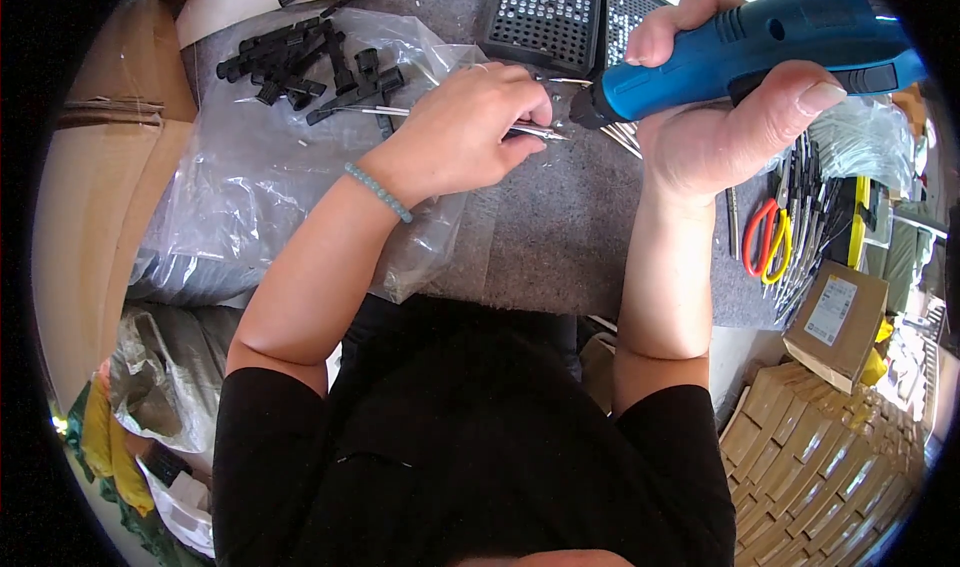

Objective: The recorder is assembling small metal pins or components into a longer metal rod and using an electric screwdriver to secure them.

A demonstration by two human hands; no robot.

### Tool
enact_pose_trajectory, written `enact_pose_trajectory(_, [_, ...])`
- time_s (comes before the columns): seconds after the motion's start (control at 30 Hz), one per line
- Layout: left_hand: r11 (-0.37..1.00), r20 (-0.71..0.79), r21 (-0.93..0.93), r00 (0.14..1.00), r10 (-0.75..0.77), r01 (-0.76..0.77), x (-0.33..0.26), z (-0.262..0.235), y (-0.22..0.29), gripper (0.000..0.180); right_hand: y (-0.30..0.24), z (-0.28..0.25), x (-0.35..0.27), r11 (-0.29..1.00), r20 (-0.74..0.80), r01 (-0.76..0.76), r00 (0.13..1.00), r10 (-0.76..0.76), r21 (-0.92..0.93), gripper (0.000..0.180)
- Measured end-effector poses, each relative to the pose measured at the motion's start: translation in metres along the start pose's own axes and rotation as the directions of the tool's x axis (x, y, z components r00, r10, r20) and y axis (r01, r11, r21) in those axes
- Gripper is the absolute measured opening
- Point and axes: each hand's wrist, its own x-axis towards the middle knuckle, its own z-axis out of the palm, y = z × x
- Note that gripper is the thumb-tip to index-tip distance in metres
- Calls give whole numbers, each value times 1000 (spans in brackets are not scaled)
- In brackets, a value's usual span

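Note:
My right hand (pixel 695 147) is wrapped round a blue cordless screwdriver (pixel 770 42), its dark nose (pixel 592 109) pointing left and down. My left hand (pixel 470 122) is closed, with thumb and forefinger pinching a slim metal rod-like piece (pixel 538 131). The tip of that piece lies a little below the screwdriver's nose; I cannot tell whether the two touch. Another thin rod (pixel 375 111) shows behind my left wrist. Several black plastic fittings (pixel 290 62) lie in a pile left of that hand.
Under the fittings is a clear plastic bag (pixel 235 202) on a grey mat (pixel 560 237). A black tray of small screws (pixel 545 22) stands at the back. Red-and-yellow-handled pliers (pixel 765 237) lie at right with metal rods. Cardboard boxes (pixel 838 317) flank the bench.

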Motion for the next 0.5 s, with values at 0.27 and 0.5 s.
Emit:
enact_pose_trajectory(0.27, [998,-29,42,998,50,-49,0,1,-1,17,-4,4,-3,1000,12,-17,1000,17,-7,87])
enact_pose_trajectory(0.5, [998,-40,37,997,61,-59,-1,2,-2,17,0,4,-4,1000,24,-12,1000,12,4,88])
